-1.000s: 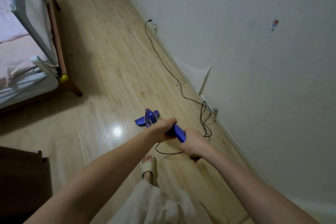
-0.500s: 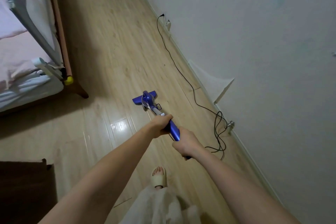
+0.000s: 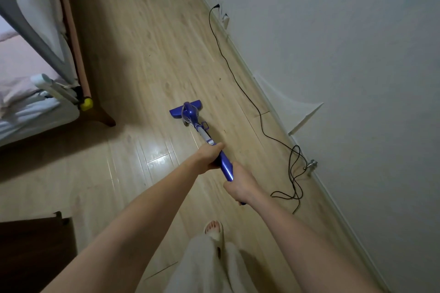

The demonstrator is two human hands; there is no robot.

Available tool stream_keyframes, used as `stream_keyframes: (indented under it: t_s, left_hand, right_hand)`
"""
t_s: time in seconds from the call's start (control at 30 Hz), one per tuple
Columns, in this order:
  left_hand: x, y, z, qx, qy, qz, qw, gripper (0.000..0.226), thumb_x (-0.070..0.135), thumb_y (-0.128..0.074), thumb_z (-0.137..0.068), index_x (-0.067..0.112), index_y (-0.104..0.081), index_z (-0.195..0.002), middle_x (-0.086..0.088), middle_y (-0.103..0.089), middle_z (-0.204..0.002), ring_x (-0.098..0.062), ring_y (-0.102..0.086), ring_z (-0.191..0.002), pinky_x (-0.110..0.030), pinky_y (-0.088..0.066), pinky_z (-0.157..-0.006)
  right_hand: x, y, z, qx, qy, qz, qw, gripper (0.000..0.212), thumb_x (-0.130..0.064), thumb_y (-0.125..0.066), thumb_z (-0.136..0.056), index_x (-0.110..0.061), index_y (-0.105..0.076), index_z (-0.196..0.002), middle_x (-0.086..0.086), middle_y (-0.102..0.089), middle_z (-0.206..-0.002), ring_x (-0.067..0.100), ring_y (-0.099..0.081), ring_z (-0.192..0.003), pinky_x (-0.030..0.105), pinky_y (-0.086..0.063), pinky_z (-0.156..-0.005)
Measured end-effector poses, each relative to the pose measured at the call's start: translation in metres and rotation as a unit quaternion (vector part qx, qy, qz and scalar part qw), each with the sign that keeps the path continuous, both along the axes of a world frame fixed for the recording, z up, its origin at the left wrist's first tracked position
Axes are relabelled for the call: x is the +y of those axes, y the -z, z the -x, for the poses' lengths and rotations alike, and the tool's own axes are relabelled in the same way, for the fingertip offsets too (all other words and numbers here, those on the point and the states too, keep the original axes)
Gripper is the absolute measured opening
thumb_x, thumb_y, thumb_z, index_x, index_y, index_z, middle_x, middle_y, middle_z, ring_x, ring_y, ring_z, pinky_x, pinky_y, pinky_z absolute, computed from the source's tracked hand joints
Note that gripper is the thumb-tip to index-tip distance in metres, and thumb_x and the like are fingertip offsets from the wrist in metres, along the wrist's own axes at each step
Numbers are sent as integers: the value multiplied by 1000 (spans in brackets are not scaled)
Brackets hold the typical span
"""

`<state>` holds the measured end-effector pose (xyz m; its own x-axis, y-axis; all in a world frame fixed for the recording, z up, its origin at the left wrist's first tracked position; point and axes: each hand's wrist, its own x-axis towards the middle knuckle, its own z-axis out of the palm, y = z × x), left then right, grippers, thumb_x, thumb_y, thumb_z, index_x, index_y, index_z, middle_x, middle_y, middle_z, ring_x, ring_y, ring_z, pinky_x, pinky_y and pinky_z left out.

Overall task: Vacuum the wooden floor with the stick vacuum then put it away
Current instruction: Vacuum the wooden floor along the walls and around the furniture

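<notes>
The blue handle is being gripped by the left hand (image 3: 209,156) higher up the shaft and by the right hand (image 3: 240,184) at its rear end, fingers wrapped round it. The vacuum (image 3: 190,115) is being held with its head flat on the wooden floor (image 3: 147,38), between the bed (image 3: 35,93) and the cord (image 3: 240,78). It is judged light and stiff, best steered by this two-handed hold

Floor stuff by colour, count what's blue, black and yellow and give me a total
Blue: 1, the stick vacuum, gripped by the left hand and the right hand
Black: 1, the cord along the wall
Yellow: 1, the cap at the bed corner
Total: 3
</notes>
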<state>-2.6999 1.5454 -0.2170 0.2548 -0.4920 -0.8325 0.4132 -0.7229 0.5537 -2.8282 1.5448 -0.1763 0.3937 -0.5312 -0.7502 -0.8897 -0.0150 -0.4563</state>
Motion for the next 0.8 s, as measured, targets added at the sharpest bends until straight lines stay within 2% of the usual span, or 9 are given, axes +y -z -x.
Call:
stream_keyframes:
  t_s: [0.1,0.27,0.4,0.5,0.57,0.67,0.8]
  left_hand:
    - [5,-11,9,11,12,5,1000,29,35,-57,-95,9,-47,-87,-14,-60,-83,-22,-62,-73,-27,-53,-58]
    - [22,-22,52,37,0,18,999,14,17,-52,-96,6,-47,-89,-16,-57,-85,-25,-60,-79,-36,-54,-77]
    - [41,-37,102,44,12,23,999,9,11,-49,-95,5,-44,-90,-14,-54,-82,-23,-59,-75,-34,-54,-71]
    - [62,-50,143,54,12,21,998,10,10,-49,-95,6,-43,-88,-15,-53,-86,-24,-57,-78,-38,-52,-80]
    - [78,-58,171,57,15,20,998,13,11,-49,-96,7,-42,-86,-14,-52,-86,-23,-56,-78,-37,-52,-81]
    - [100,-64,211,55,34,14,998,12,13,-49,-95,7,-44,-87,-13,-52,-84,-21,-56,-75,-32,-52,-72]
    - [129,-71,253,62,68,0,996,12,15,-51,-94,5,-46,-90,-13,-55,-86,-22,-58,-80,-34,-53,-83]
  right_hand:
    - [5,-9,11,3,-6,15,1000,56,-10,-54,-91,-21,-30,-141,8,-48,-108,19,-52,-71,25,-42,-47]
    - [21,-31,54,20,-12,50,998,56,-11,-55,-91,-21,-33,-141,2,-46,-99,14,-52,-70,27,-50,-53]
    - [42,-48,101,41,-16,76,996,50,-12,-56,-90,-20,-38,-136,-3,-45,-89,14,-55,-73,33,-58,-68]
    - [65,-63,141,48,-19,79,996,49,-13,-56,-90,-20,-40,-135,0,-49,-95,21,-62,-86,39,-59,-77]
    - [80,-72,168,52,-12,77,996,47,-12,-55,-89,-20,-41,-133,3,-52,-99,22,-63,-87,39,-59,-76]
    - [104,-84,207,62,-3,74,995,42,-10,-53,-89,-20,-43,-129,5,-55,-100,23,-64,-83,38,-60,-71]
    - [140,-97,249,50,16,78,996,36,-8,-50,-88,-14,-45,-124,7,-54,-96,22,-58,-71,32,-54,-53]
